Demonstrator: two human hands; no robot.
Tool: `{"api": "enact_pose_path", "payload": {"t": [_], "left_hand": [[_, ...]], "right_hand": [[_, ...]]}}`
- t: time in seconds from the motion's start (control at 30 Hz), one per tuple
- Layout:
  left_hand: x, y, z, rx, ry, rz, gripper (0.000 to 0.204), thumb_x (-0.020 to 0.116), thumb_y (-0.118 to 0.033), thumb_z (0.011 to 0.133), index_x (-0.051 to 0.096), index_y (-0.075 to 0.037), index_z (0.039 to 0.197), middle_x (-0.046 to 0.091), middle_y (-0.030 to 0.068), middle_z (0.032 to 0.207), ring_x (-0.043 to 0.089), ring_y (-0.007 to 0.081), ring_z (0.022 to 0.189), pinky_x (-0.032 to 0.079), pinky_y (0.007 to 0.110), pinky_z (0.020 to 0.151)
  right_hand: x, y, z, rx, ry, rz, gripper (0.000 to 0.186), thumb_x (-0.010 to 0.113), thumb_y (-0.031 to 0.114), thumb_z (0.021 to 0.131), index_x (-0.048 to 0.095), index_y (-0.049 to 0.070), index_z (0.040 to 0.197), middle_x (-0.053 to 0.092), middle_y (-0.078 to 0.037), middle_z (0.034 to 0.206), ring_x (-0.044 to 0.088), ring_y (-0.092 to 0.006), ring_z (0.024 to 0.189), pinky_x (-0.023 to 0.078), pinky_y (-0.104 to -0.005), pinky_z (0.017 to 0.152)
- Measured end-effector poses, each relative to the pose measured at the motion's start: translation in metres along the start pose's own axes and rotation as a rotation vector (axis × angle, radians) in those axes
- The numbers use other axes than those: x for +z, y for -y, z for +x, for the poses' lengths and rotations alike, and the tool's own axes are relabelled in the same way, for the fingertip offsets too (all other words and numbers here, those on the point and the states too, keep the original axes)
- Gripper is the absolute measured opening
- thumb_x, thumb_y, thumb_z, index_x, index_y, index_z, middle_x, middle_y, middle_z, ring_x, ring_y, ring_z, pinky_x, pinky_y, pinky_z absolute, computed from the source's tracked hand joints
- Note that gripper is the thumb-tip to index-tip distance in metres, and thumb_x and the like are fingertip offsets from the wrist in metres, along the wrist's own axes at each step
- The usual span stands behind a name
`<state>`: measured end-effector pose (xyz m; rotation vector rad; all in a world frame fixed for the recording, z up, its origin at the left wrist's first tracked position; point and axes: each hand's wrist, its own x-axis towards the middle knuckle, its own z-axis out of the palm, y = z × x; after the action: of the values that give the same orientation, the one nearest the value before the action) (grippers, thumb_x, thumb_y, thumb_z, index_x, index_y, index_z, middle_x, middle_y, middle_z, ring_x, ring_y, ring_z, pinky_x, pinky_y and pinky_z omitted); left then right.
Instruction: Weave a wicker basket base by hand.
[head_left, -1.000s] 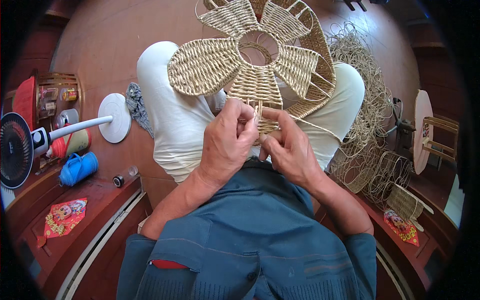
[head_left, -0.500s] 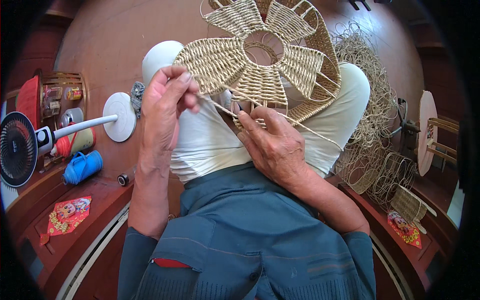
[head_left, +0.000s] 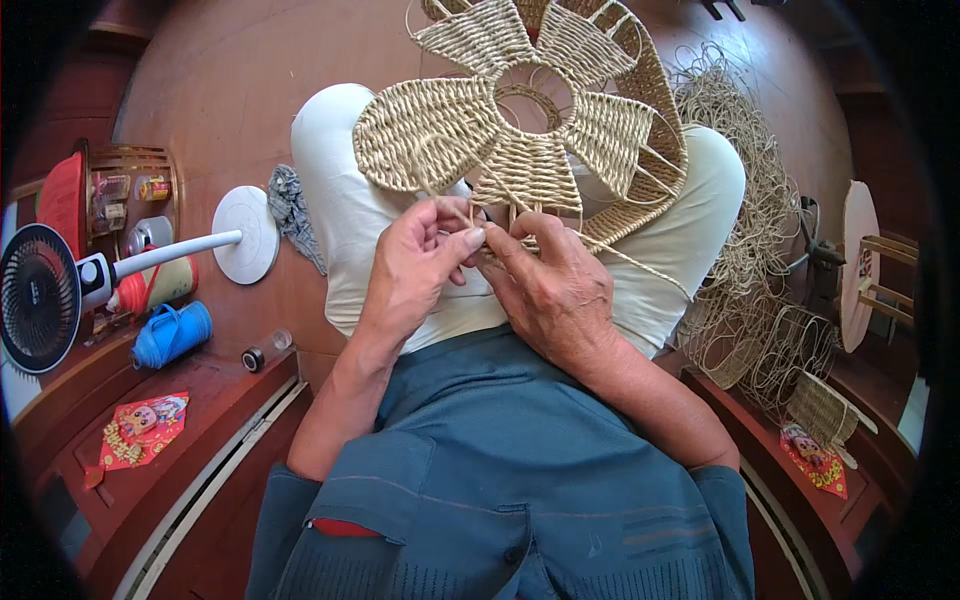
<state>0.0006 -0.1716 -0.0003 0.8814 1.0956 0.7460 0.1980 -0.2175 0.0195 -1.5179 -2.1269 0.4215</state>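
A flower-shaped woven straw piece [head_left: 425,135] with a ring at its centre and a woven rim lies over my lap, tilted across both thighs. At its near edge my left hand [head_left: 420,258] is closed in a pinch on a thin straw cord [head_left: 487,178]. Right beside it, my right hand [head_left: 560,290] grips the near rim of the piece, with its thumb hidden underneath. The two sets of fingertips nearly touch. A twisted cord end [head_left: 650,273] sticks out to the right past my right knuckles.
A large tangle of loose straw cord [head_left: 745,190] lies on the floor at the right, near a round wooden reel [head_left: 858,265]. To the left stand a fan [head_left: 42,285] on a white base [head_left: 246,235], a blue flask [head_left: 172,335], a grey cloth [head_left: 292,210] and a glass jar [head_left: 268,350].
My left hand has come right and down from the left petal to meet my right hand, drawing the cord in with it. My right hand has stayed at the rim.
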Motion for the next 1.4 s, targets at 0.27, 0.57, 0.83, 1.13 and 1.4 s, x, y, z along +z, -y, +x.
{"api": "enact_pose_path", "payload": {"t": [0.27,0.57,0.83,1.13,1.4], "left_hand": [[0.011,0.001,0.014,-0.107,0.051,-0.389,0.054,0.073,-0.014,0.106,0.05,-0.001,0.153,0.068,-0.0001,0.106,0.056,0.0043,0.078,0.047,0.021,0.066],[0.014,0.022,-0.001,-0.085,-0.043,-0.677,0.047,0.069,-0.009,0.108,0.05,-0.003,0.151,0.063,0.0022,0.106,0.053,0.0064,0.079,0.046,0.024,0.072],[-0.031,-0.015,-0.032,-0.026,-0.119,-0.696,0.036,0.066,-0.009,0.11,0.055,-0.005,0.144,0.061,0.003,0.101,0.052,0.01,0.077,0.046,0.027,0.072],[-0.291,-0.08,-0.083,0.171,-0.747,-0.431,0.015,0.066,-0.026,0.113,0.073,-0.012,0.112,0.039,-0.0107,0.06,0.034,0.0058,0.053,0.031,0.028,0.058],[-0.519,-0.043,-0.225,-0.035,-1.456,-0.193,0.038,0.064,-0.056,0.109,0.068,-0.018,0.108,0.058,-0.0085,0.08,0.045,0.0084,0.06,0.037,0.033,0.057]], "right_hand": [[0.004,-0.002,-0.002,0.012,-0.062,0.037,0.038,0.081,0.017,0.091,0.071,0.01,0.127,0.064,-0.007,0.117,0.069,-0.0248,0.1,0.058,-0.0367,0.082],[0.003,0.001,0.001,0.03,-0.054,0.03,0.028,0.08,0.019,0.093,0.07,0.011,0.118,0.065,-0.006,0.115,0.07,-0.0249,0.098,0.058,-0.0375,0.082],[0.006,0.008,0.008,0.001,-0.093,0.038,0.029,0.08,0.018,0.092,0.073,0.012,0.119,0.066,-0.004,0.108,0.068,-0.022,0.096,0.056,-0.036,0.082],[0.028,-0.002,0.018,-0.08,-0.156,0.024,0.017,0.084,0.018,0.09,0.072,0.015,0.101,0.06,-0.001,0.094,0.066,-0.0207,0.08,0.054,-0.0347,0.069],[0.033,0.0,0.017,-0.007,-0.302,0.169,0.012,0.078,0.014,0.092,0.067,0.011,0.094,0.058,-0.005,0.087,0.067,-0.0241,0.075,0.054,-0.039,0.064]]}}
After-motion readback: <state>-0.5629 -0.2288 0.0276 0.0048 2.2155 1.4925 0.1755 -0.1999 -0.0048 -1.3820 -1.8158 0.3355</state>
